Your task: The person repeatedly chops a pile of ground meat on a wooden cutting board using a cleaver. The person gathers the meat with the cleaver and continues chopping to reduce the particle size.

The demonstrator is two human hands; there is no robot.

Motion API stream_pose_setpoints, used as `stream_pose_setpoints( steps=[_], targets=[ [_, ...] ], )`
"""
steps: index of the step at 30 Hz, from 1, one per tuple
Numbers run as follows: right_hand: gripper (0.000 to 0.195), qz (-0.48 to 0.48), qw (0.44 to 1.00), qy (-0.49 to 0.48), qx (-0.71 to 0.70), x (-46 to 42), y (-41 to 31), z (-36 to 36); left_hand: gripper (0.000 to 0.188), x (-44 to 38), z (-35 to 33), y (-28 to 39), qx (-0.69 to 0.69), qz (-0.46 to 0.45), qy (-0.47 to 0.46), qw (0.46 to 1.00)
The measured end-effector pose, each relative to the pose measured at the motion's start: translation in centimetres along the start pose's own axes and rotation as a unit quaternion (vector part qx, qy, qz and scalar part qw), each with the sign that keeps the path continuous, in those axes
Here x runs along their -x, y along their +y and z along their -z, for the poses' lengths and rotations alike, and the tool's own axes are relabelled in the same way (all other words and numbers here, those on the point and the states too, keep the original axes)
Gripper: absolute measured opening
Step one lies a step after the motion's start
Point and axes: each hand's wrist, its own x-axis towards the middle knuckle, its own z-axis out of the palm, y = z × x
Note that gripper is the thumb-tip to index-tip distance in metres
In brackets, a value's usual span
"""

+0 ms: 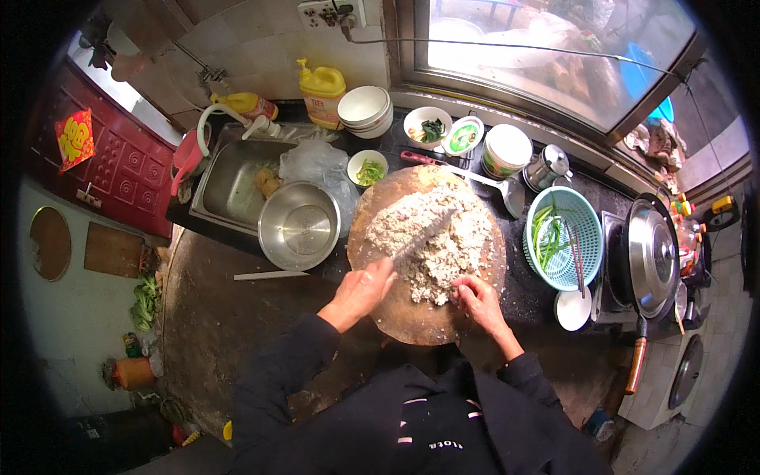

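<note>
A heap of pale minced food (442,261) covers much of a round wooden chopping board (409,317). My left hand (362,291) is closed at the near end of a cleaver-like knife (424,237), whose blade slants up and right across the heap; its handle is hidden by the hand. At the heap's lower right edge, my right hand (475,300) has its thumb and fingertips drawn together against the mince. Whether it pinches a bit of it cannot be told.
Left of the board stand a steel bowl (300,225) and a sink (237,184). A ladle (510,196) and small bowl (368,168) lie behind. To the right are a blue basket (585,225) with green stalks and chopsticks, a white bowl (573,310) and a lidded pan (653,255).
</note>
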Motion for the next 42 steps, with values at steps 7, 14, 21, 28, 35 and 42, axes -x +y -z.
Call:
stream_pose_setpoints(
  steps=[7, 14, 21, 28, 35, 42],
  targets=[
    [0.019, 0.013, 1.000, 0.024, -0.006, 0.3, -0.3, 1.1, 0.028, -2.6, 7.8, 7.7, 0.146, 0.066, 0.255, 0.953],
    [0.016, 0.030, 0.999, 0.033, 0.009, 1.6, 0.7, 1.6, 0.027, -3.1, 0.1, 5.2, 0.130, 0.189, -0.059, 0.972],
    [0.016, -0.004, 0.999, 0.044, -0.026, 2.1, 2.3, 2.2, 0.025, -3.3, 0.1, 6.4, 0.105, 0.228, 0.081, 0.965],
    [0.016, 0.022, 0.999, 0.031, -0.014, 2.8, 2.0, 1.7, 0.026, 0.3, 0.1, 4.2, 0.204, 0.251, 0.024, 0.946],
    [0.018, -0.044, 0.998, 0.022, -0.033, 2.6, 2.1, 0.9, 0.027, 7.6, -2.1, -3.5, 0.572, 0.433, 0.071, 0.693],
    [0.019, -0.042, 0.998, 0.027, -0.041, 2.7, 2.0, -0.3, 0.023, 5.4, -3.8, -3.9, 0.604, 0.425, 0.030, 0.673]
  ],
)
